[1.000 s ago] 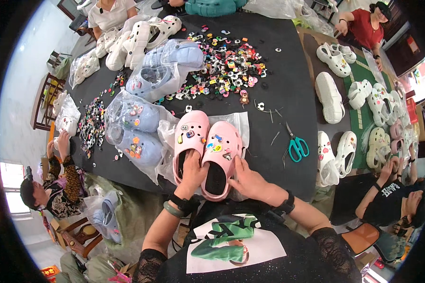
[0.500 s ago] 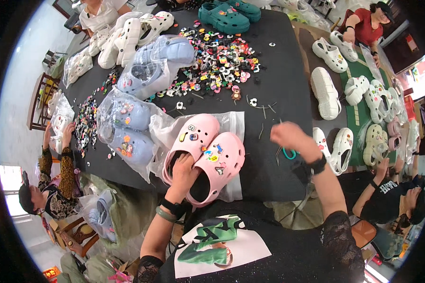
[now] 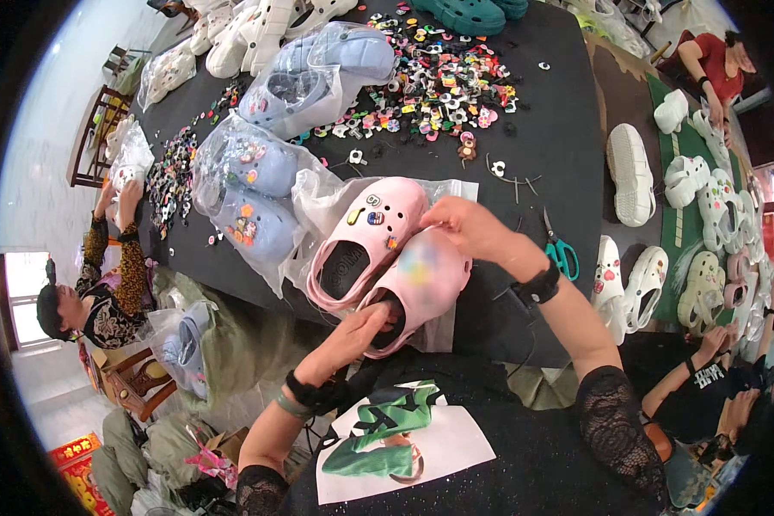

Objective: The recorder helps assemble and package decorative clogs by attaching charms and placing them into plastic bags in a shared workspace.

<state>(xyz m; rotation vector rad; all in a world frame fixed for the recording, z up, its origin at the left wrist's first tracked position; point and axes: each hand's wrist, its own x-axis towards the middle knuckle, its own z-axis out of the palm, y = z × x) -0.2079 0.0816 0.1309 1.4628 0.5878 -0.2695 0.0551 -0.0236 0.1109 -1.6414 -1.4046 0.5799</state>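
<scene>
Two pink clogs lie side by side in front of me on a clear plastic bag (image 3: 456, 191). The left pink clog (image 3: 385, 199) carries several small charms on its toe. The right pink clog (image 3: 439, 297) is tilted, and its charms are smeared by motion. At its heel opening, my left hand (image 3: 353, 342) grips it with the fingertips inside. My right hand (image 3: 469, 228) is closed over the toe of the same clog, its fingertips at the edge between the two shoes. Scissors with teal handles (image 3: 562, 256) lie beyond my right wrist.
Bagged light-blue clogs (image 3: 262, 168) sit to the left. A heap of loose charms (image 3: 439, 82) spreads over the far black table (image 3: 546, 129). White clogs (image 3: 632, 176) stand at the right. Other people work around the tables, one person (image 3: 95, 297) at the left.
My right hand has come left from above the scissors onto the right clog's toe. My left hand has shifted to that clog's heel, and the clog has tilted. The scissors are now uncovered.
</scene>
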